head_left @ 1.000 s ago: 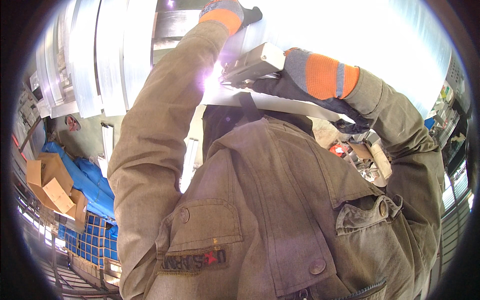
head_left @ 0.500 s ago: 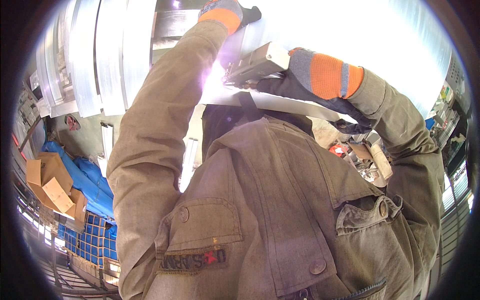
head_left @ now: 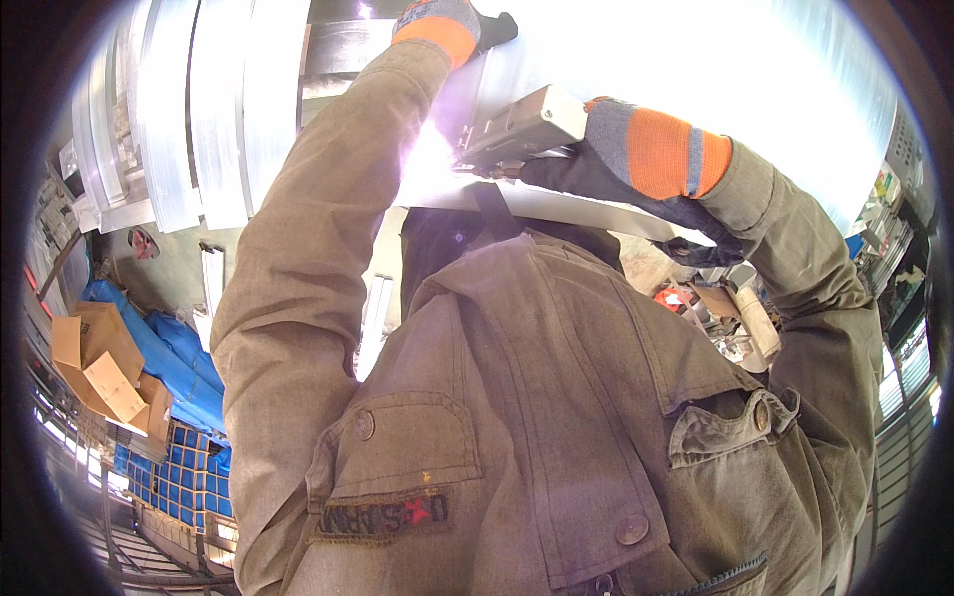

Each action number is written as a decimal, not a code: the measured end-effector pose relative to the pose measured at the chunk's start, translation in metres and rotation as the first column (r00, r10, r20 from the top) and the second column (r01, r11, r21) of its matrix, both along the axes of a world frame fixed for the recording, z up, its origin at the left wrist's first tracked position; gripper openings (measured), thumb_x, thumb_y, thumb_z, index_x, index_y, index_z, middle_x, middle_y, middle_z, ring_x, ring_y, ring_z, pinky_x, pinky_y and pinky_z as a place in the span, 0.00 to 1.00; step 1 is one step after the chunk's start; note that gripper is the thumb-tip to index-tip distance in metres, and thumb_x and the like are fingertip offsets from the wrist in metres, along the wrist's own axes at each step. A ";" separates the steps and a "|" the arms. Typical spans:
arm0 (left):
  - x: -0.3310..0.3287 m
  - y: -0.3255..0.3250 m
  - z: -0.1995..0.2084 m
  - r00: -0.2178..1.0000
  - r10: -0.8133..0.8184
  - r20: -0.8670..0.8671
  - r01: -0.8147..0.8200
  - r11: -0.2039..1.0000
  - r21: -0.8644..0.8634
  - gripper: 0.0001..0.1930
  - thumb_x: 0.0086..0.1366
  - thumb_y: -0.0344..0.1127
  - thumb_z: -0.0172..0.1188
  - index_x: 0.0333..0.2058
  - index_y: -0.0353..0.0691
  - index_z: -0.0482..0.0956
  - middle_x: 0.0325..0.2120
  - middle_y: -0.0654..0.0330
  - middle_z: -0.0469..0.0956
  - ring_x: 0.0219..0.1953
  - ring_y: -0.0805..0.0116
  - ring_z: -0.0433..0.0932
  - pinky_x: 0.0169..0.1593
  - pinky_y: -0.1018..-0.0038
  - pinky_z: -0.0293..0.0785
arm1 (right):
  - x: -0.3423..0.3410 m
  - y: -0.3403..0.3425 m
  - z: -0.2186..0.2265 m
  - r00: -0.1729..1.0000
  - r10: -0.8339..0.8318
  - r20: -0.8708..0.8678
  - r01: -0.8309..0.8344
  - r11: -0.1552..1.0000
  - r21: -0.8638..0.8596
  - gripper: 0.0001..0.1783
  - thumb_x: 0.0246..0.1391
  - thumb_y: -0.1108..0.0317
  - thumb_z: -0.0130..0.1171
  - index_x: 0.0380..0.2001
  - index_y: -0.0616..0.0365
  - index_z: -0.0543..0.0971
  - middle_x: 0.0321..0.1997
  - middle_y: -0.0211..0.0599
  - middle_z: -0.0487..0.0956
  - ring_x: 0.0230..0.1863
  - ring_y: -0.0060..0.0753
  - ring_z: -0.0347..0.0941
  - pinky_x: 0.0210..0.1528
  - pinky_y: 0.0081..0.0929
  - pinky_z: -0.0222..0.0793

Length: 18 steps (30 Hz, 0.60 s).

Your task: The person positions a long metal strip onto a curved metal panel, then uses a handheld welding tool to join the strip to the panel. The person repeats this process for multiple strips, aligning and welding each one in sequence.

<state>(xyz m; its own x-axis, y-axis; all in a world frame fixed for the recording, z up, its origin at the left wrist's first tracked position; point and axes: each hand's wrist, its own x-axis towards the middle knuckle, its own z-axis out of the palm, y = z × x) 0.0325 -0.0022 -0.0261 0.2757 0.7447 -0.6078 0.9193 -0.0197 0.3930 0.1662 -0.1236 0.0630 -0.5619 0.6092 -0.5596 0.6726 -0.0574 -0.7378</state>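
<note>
Holding with the right hand (head_left: 651,149) a boxy metal tool (head_left: 527,127), near the front edge of the overexposed surface (head_left: 696,60) — fingers pinching the tool, partly hidden behind it. Cannot see the tip, swallowed by the white-violet glare (head_left: 425,167) beside the left sleeve (head_left: 318,209). Placed farther toward the far edge, the left hand (head_left: 447,28), cut off at the top of view — cannot tell fingers spread or pressed together. Hard to make out: a black shape (head_left: 704,252) below the right wrist.

A grey floor (head_left: 179,270) shows (blue sheeting (head_left: 171,360) nearby).
</note>
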 end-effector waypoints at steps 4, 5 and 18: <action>0.000 0.001 0.002 1.000 -0.004 -0.020 0.004 1.000 0.000 0.71 0.56 0.61 0.70 0.76 0.27 0.27 0.71 0.30 0.61 0.73 0.41 0.64 0.74 0.62 0.64 | 0.013 -0.001 0.016 1.000 -0.005 0.005 0.005 1.000 -0.020 0.22 0.68 0.57 0.63 0.56 0.60 0.82 0.47 0.46 0.87 0.47 0.40 0.84 0.49 0.37 0.80; 0.000 0.001 0.002 1.000 -0.005 -0.026 0.005 1.000 -0.006 0.71 0.56 0.61 0.70 0.76 0.27 0.27 0.71 0.30 0.61 0.73 0.41 0.65 0.73 0.62 0.65 | 0.019 -0.002 0.022 1.000 -0.007 0.001 0.007 0.999 -0.041 0.22 0.68 0.57 0.63 0.56 0.60 0.82 0.47 0.46 0.87 0.47 0.40 0.84 0.50 0.37 0.80; -0.008 -0.001 0.008 0.998 -0.052 0.023 0.053 0.999 -0.005 0.65 0.57 0.65 0.68 0.75 0.27 0.38 0.69 0.32 0.65 0.70 0.42 0.69 0.71 0.61 0.67 | 0.042 -0.009 0.052 0.998 -0.057 0.012 0.058 0.991 -0.117 0.22 0.68 0.60 0.64 0.59 0.61 0.81 0.50 0.45 0.87 0.49 0.38 0.84 0.51 0.36 0.80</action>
<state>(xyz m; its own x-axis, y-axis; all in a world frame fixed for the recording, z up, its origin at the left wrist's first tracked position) 0.0250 -0.0036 -0.0178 0.3284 0.7256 -0.6047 0.9078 -0.0655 0.4143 0.2085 -0.1327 0.1151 -0.5225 0.5705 -0.6337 0.6722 -0.1816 -0.7178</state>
